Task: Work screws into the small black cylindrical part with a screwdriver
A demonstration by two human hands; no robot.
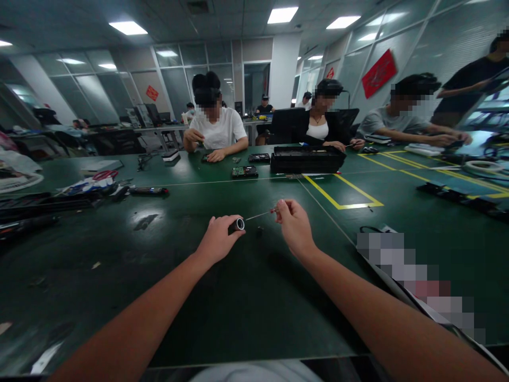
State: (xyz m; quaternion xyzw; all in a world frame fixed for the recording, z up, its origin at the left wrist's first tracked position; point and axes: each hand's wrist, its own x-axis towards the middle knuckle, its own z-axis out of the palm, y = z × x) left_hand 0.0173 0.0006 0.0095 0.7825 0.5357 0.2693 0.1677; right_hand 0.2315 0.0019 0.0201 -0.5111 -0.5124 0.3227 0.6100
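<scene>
My left hand (220, 237) is closed around a short black cylinder (237, 225) with a bright silver ring at its open-looking end, which faces me and to the right. In the fingertips of my right hand (293, 225) is a thin metal rod (258, 215) with a small reddish part by the fingers. The rod slants left, and its far tip comes close to the cylinder; whether they touch I cannot tell. Below the rod, a small dark piece (260, 230) lies on the green table (238, 307). Both hands are just above the tabletop.
Ahead are a green circuit board (245, 171) and a long black housing (308, 159). A dark pen-like tool (149, 191) and cluttered parts lie left. To the right are yellow tape lines (360, 206) and a blurred-out flat item (413, 281). Several people sit across the table.
</scene>
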